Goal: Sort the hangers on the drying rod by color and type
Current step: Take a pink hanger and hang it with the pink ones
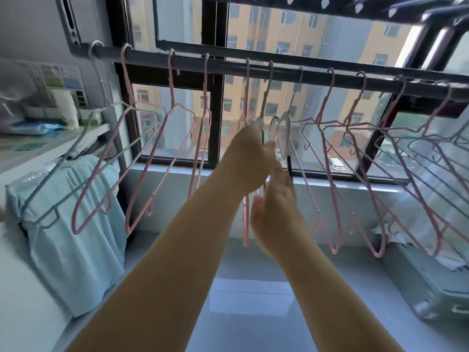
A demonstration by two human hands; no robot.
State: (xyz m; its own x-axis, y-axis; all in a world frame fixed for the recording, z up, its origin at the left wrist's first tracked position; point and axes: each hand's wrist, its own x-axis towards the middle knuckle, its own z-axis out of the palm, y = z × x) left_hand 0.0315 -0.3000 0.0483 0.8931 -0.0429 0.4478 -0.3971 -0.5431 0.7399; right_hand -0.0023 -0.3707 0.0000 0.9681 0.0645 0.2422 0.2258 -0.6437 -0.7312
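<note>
- Gripping grey hanger [266, 95] by neck w/ left hand [250, 158].
- Holding nothing in right hand [274, 209], fingers loose.
- Prob. light, springy; best lifted by neck.

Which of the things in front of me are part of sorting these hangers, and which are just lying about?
Part of the job: drying rod; pink hangers; grey hangers; left hand gripping one grey; right hand open just below.

Just lying about: light blue cloth at left; silver suitcase at right; clip rack overhead.
</note>
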